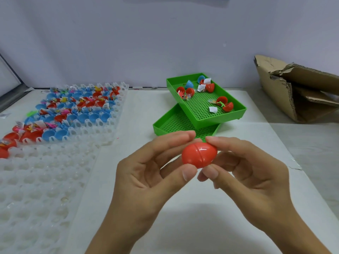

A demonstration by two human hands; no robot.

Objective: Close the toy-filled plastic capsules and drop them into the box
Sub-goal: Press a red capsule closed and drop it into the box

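Both hands pinch one red capsule (199, 154), left hand (146, 173) beside right hand (245, 176). It looks light, stiff and slick. Best squeezed at both ends.

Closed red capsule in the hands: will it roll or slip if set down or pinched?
The red capsule is egg-shaped, so it would probably roll on the flat table. Its glossy shell looks slippery; the left hand and right hand both pinch it. It looks like thin, rigid plastic, likely light.
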